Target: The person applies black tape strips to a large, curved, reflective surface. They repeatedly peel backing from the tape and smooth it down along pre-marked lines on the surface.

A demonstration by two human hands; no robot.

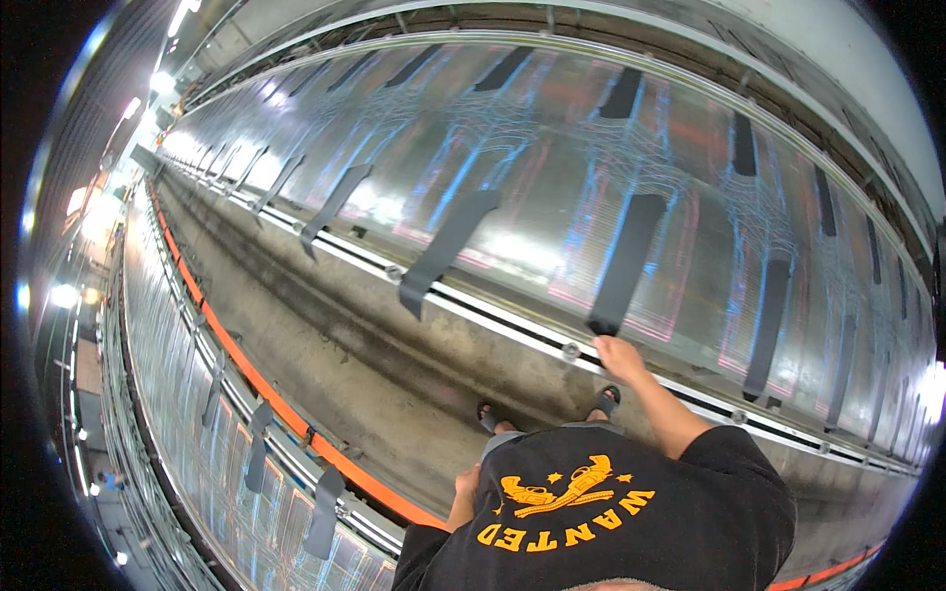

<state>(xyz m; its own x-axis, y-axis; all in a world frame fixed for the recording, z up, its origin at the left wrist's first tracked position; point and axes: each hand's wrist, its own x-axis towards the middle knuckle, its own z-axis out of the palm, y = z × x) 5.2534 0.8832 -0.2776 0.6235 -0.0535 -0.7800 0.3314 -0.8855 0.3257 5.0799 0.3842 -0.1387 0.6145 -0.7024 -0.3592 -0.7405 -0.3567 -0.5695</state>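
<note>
My right hand (619,358) is at the near edge of a long metal-topped table (547,177). Its fingertips pinch the near end of a dark grey fabric strip (628,258), which otherwise lies flat on the table over blue and pink printed line marks. To the left, another dark strip (451,236) hangs its near end over the table's rail; to the right lies a further strip (768,325). My left hand (467,480) hangs low beside my body, partly hidden by my black shirt, so its fingers do not show clearly.
A white rail (510,316) with round knobs runs along the table's near edge. Several more strips lie in rows along it. Behind on the left, past the concrete aisle floor (332,354), an orange rail (355,480) borders a second table carrying dark strips (325,510).
</note>
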